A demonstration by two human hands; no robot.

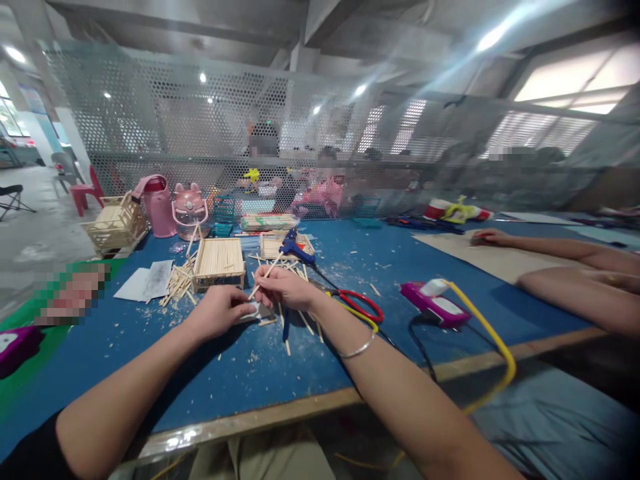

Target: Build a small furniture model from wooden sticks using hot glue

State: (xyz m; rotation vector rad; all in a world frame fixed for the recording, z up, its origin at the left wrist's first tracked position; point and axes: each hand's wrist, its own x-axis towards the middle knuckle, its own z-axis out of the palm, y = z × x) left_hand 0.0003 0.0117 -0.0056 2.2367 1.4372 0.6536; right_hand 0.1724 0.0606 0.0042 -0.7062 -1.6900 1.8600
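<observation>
My right hand [285, 288] is closed in a pinch on a thin wooden stick [273, 265], which slants down to the left. My left hand [217, 310] is closed beside the stick's lower end; what its fingertips hold, if anything, I cannot make out. Under the fingers lies a small pale flat piece [263, 311], partly covered. Just behind both hands is a slatted wooden stick model [220, 259] with a raised post. A blue glue gun [299, 251] rests beyond my right hand, by a small stick frame [270, 245]. Loose sticks [181, 283] lie around them.
Scissors [361, 305] with red and yellow loops lie right of my wrist. A purple power strip [435, 305] trails a yellow cable [483, 320] over the table edge. A co-worker's hand [493, 237] rests at right. A pink bottle [190, 210] and packed sticks [267, 222] stand behind.
</observation>
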